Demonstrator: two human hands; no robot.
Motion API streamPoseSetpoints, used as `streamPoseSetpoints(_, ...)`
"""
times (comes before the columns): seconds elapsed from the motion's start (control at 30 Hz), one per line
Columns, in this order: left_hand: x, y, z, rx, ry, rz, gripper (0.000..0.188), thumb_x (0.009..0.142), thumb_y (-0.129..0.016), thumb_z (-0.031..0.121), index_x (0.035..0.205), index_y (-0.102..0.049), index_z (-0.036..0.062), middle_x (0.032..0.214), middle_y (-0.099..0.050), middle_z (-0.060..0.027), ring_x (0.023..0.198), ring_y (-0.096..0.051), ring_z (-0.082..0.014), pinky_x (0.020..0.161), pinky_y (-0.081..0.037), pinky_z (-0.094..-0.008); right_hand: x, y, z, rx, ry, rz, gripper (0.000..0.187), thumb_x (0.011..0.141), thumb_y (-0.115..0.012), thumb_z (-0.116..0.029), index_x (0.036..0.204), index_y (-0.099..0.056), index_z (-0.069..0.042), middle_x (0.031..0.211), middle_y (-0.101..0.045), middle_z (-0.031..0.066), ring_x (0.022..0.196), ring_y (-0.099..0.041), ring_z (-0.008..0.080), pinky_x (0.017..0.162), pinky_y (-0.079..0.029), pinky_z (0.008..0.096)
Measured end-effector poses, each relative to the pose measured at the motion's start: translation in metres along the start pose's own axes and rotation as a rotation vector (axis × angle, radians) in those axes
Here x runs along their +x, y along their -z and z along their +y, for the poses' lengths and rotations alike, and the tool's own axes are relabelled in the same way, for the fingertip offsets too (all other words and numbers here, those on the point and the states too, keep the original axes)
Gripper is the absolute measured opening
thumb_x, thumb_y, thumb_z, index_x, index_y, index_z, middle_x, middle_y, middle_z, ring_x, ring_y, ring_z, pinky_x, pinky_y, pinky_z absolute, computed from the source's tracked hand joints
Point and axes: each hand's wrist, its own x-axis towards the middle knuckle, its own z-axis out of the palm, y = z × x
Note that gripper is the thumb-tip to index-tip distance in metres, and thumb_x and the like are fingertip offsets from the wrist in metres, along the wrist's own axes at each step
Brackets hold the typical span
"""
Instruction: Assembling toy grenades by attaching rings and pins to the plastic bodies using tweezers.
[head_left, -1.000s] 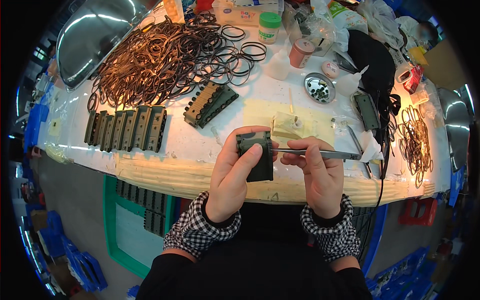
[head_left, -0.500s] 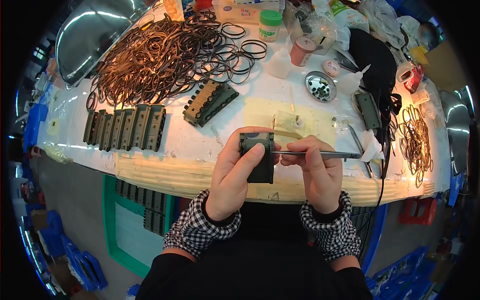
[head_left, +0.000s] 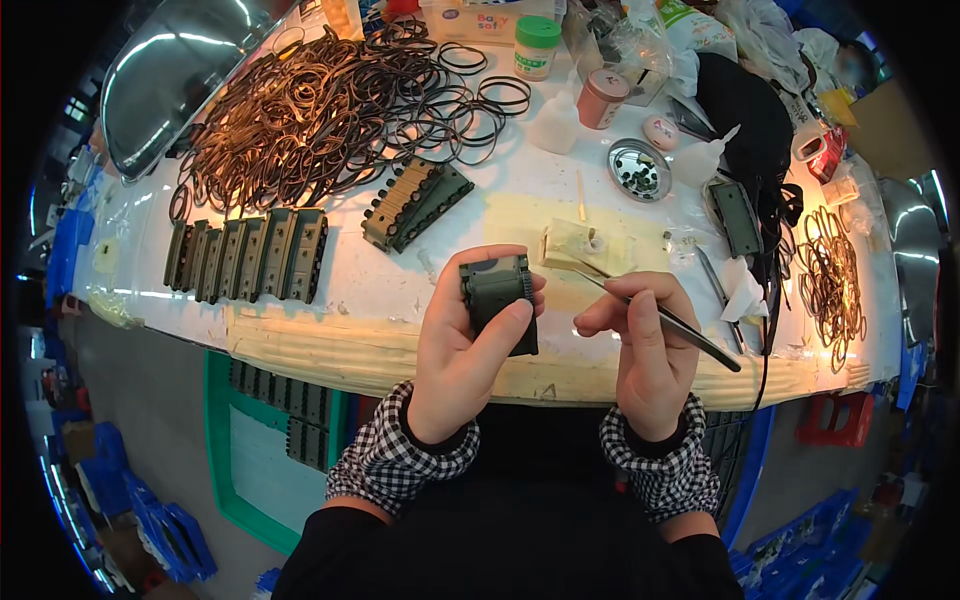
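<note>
My left hand (head_left: pixel 460 340) is wrapped round a dark green plastic model-tank hull (head_left: pixel 495 300), thumb across its face. In my right hand (head_left: pixel 650 350) is a pair of metal tweezers (head_left: pixel 710 345), gripped between thumb and fingers. Its tips point up and left, apart from the hull, close to a pale yellow block (head_left: pixel 575 245) on the table. Further left, a row of similar green hulls (head_left: pixel 255 255) stands side by side. Two more hull pieces (head_left: pixel 415 205) lie against each other behind my left hand.
A big heap of dark rubber bands (head_left: pixel 310 120) covers the back left. At the back right are a metal dish (head_left: pixel 622 150) of small dark pieces, a green-lidded jar (head_left: pixel 537 50), and squeeze bottles (head_left: pixel 556 125). A green crate (head_left: pixel 222 440) sits below the table's front edge.
The tweezers have come away from the hull's side and turned, tips now up and left. My right hand has shifted slightly right. The hull has moved a little left and tilted.
</note>
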Motion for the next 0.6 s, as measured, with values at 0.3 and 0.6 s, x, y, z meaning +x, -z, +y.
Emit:
streamPoseSetpoints(0.3,-0.006,-0.005,-0.003,0.33,-0.12,-0.008,0.04,0.088,-0.055,-0.003,0.125,-0.042,-0.0009,0.103,-0.06,-0.0085,0.095,-0.056,-0.0122,0.086,-0.046,-0.0262,0.009,-0.015,-0.008,-0.214,0.057,-0.046,0.015,0.092,-0.057,-0.006,0.105,-0.054,0.001,0.095,-0.063,0.0092,0.09,-0.061,0.015,0.083,-0.048,0.0276)
streamPoseSetpoints(0.6,-0.006,-0.01,-0.008,0.693,-0.373,0.011,0.041,0.076,-0.064,-0.005,0.114,-0.05,-0.0013,0.097,-0.059,-0.0147,0.088,-0.063,-0.0261,0.076,-0.05,-0.032,0.015,-0.014,-0.004,-0.081,-0.016,-0.116,0.019,0.085,-0.062,0.003,0.101,-0.053,0.0,0.094,-0.059,0.0057,0.09,-0.058,0.0121,0.084,-0.047,0.0266)
